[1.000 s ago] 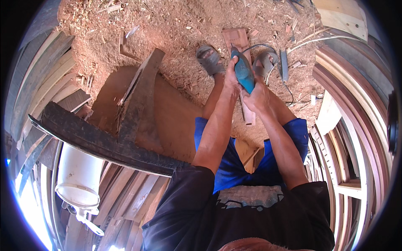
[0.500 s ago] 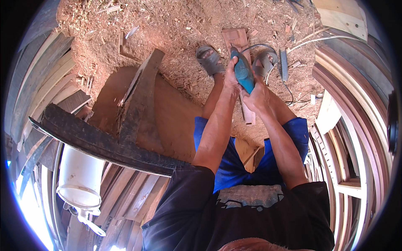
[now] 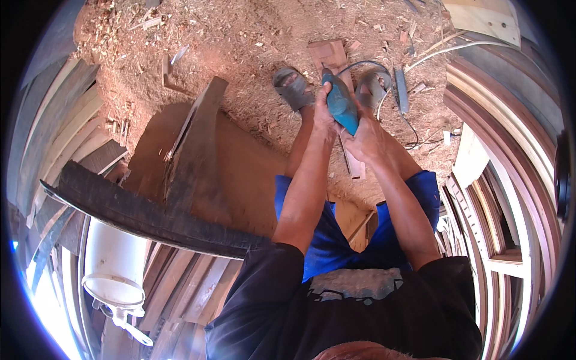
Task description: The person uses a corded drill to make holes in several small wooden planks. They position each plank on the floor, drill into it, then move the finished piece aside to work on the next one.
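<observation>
While the left hand (image 3: 323, 113) gripped the teal power tool (image 3: 342, 105) along its left side, right hand (image 3: 367, 141) clasped its near end; tool was over reddish board (image 3: 327, 53), between sandalled feet (image 3: 292, 89).

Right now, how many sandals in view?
2. The left sandal is on the left foot, left of the plank; the right sandal is on the right foot, right of the plank. No others show, though clutter could hide some.

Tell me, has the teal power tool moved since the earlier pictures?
No, not visibly: the teal power tool keeps its tip over the same part of the wooden board; both appear farther left because the view shifted.
</observation>
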`<state>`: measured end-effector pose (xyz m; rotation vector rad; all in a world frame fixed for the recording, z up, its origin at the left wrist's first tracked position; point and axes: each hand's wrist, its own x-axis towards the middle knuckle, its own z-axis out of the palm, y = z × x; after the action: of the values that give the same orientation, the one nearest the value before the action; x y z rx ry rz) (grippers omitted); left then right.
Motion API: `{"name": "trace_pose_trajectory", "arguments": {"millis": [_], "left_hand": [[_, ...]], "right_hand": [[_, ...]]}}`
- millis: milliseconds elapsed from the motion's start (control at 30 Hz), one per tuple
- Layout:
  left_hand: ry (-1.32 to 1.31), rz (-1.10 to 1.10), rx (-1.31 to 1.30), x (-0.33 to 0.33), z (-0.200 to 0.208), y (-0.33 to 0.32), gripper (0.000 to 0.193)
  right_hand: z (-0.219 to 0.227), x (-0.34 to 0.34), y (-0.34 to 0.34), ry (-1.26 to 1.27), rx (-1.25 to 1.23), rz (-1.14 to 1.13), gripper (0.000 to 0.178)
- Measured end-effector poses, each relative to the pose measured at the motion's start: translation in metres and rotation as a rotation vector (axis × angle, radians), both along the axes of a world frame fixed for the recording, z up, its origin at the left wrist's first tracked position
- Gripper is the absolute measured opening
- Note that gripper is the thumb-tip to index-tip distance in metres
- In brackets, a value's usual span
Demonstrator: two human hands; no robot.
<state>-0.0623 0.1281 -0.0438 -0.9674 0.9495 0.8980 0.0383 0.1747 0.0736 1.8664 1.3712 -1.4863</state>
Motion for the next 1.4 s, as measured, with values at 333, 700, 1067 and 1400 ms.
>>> {"name": "trace_pose_trajectory", "arguments": {"millis": [333,700,1067,1400], "left_hand": [[0.084,-0.046,0.06,-0.001,0.016,0.014,0.055],[0.033,-0.066,0.166,-0.002,-0.003,-0.001,0.058],[0.041,-0.024,0.11,-0.005,0.0,-0.003,0.06],[0.002,0.0,0.239,-0.007,0.011,0.001,0.062]], "right_hand": [[0.002,0.003,0.002,-0.008,-0.015,-0.079,0.083],[-0.009,0.005,-0.015,0.056,0.157,-0.115,0.087],[-0.009,0.002,-0.023,-0.046,0.084,-0.079,0.083],[0.005,0.005,-0.015,-0.034,0.09,-0.149,0.08]]}}
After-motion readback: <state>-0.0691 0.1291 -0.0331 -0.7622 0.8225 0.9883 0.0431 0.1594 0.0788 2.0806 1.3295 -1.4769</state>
